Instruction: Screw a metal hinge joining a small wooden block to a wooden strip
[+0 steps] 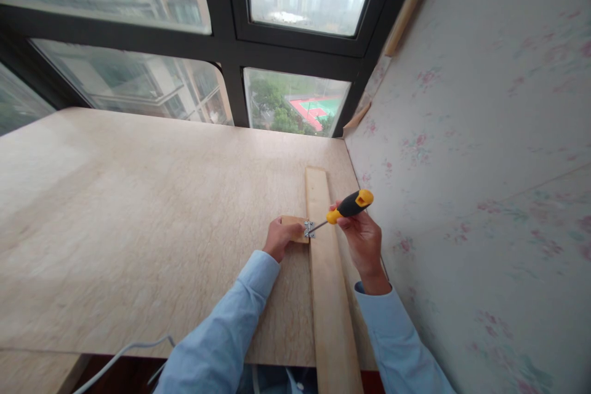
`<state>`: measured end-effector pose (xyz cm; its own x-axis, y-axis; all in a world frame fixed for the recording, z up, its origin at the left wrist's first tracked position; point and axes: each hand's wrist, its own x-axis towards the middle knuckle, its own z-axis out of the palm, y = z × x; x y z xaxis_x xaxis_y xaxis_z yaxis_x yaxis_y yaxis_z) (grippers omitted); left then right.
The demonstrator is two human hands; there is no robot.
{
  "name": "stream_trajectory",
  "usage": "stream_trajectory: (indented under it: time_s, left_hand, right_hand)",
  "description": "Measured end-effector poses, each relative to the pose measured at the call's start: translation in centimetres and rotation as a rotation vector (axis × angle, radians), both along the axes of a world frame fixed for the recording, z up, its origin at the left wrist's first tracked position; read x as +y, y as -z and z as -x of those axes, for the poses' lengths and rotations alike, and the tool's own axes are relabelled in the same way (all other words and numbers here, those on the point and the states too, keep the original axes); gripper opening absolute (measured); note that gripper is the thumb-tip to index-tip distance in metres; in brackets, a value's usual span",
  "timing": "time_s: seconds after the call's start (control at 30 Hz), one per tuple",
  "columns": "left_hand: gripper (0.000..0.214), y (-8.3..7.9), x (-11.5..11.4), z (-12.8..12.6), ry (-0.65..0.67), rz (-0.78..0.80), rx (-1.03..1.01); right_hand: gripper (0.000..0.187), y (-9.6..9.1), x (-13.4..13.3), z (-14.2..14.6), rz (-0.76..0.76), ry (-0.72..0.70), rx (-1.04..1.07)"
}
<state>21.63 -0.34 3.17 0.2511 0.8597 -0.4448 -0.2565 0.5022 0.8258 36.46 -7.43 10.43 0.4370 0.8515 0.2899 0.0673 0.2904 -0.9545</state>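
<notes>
A long wooden board [325,271] lies on the stone sill, running from near the window to past its front edge. Against its left side sits a small wooden block [292,220], and a metal hinge [309,229] spans the two. My left hand [280,237] grips the small block, thumb on top beside the hinge. In my right hand [362,243] is a screwdriver [351,204] with a yellow and black handle, held tilted. Its shaft slants down to the left, and the tip meets the hinge's left part. Whether the tip sits in a screw head is too small to tell.
The beige stone sill [152,215] stretches wide to the left. A papered wall [462,197] rises close beside my right arm. Dark-framed windows [295,52] stand at the back. A white cable [124,354] hangs over the front edge at the lower left.
</notes>
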Motion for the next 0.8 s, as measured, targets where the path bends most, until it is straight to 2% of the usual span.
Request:
stream_trajectory:
  time_s: [0.2, 0.37, 0.47, 0.6, 0.67, 0.8]
  left_hand:
    - [0.029, 0.0, 0.0, 0.0, 0.006, -0.008, -0.005]
    - [0.030, -0.1, -0.1, 0.0, -0.012, 0.005, 0.006]
    - [0.030, -0.1, -0.1, 0.0, -0.010, 0.001, -0.007]
    - [0.030, 0.0, 0.0, 0.0, -0.017, -0.002, -0.015]
    - [0.030, 0.1, 0.0, -0.1, -0.019, -0.005, -0.015]
    - [0.030, 0.1, 0.0, -0.1, -0.015, -0.001, -0.021]
  right_hand:
    - [0.030, -0.3, 0.2, 0.4, 0.045, 0.043, -0.003]
    - [0.037, -0.3, 0.8, 1.0, -0.042, 0.079, -0.012]
    - [0.038, -0.3, 1.0, 1.1, -0.032, 0.092, -0.139]
    - [0.034, -0.4, 0.7, 1.0, 0.083, 0.086, -0.322]
    - [0.039, -0.8, 0.3, 1.1, 0.102, 0.032, -0.274]
    - [0.049, -1.9, -0.5, 1.5, 0.112, -0.191, -0.092]
